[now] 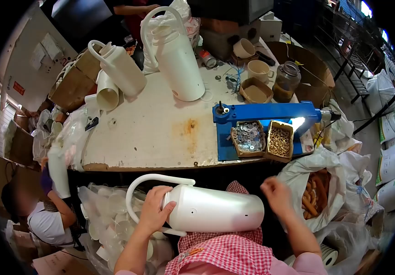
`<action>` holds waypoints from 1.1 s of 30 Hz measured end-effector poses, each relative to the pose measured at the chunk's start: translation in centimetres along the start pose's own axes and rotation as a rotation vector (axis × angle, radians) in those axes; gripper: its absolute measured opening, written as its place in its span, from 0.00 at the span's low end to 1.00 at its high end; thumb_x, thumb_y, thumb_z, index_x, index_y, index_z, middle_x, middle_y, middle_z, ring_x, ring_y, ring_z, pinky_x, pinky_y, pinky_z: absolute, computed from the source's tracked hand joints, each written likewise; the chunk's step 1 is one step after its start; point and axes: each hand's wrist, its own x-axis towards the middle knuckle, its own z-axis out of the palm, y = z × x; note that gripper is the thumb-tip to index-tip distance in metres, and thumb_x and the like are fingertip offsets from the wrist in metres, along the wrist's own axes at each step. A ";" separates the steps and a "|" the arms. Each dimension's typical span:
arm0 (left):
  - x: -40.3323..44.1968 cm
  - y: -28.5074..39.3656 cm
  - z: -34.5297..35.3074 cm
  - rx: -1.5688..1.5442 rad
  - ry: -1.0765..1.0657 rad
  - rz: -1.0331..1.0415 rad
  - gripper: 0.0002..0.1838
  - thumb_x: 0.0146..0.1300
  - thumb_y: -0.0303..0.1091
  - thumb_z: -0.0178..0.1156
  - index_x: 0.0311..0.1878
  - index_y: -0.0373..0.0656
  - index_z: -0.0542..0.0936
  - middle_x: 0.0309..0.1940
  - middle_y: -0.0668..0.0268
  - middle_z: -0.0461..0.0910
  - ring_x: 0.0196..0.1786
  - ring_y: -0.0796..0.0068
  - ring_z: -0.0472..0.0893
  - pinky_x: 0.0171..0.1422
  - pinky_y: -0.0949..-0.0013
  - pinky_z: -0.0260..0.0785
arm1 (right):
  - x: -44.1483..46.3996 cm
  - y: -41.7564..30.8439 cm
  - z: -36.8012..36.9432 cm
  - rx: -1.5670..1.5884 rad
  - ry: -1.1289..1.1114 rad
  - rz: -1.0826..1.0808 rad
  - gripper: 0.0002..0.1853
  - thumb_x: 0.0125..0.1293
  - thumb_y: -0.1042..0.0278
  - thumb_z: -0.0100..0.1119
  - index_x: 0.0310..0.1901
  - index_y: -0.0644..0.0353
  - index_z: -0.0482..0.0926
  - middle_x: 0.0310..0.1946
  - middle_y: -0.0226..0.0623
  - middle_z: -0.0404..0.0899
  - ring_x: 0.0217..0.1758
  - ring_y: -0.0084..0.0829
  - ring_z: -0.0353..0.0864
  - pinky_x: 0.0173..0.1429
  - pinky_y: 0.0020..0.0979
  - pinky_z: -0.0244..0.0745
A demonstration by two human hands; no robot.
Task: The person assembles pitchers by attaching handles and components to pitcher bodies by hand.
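A white kettle-shaped body [220, 208] with a large curved handle [135, 190] lies on its side across the lap, over a red checked apron [225, 256]. My left hand [156, 208] grips its neck end, thumb on the near side. Raised to the right of the body's base, my right hand [274, 190] has its fingers curled; whether they hold something small is hidden. Beyond it, on the table edge, a blue machine arm [266, 111] stands over a box of washers [248, 137] and a box of small brass-coloured parts [280, 140].
White bodies [176, 64] [121, 68] stand on the table [147, 128]. Farther back are a glass jar [287, 80] and a beige cup [259, 71]. Bags of orange-brown parts [314, 195] and white parts [110, 215] flank the lap. A co-worker [53, 220] sits left.
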 end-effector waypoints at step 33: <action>3.2 -0.4 -1.4 -0.112 -0.172 -0.276 0.35 0.51 0.43 0.74 0.61 0.40 0.76 0.56 0.54 0.78 0.59 0.51 0.74 0.67 0.56 0.66 | 14.4 0.6 -4.2 -0.190 0.250 -0.233 0.05 0.59 0.70 0.66 0.34 0.60 0.80 0.24 0.39 0.81 0.24 0.32 0.80 0.32 0.33 0.72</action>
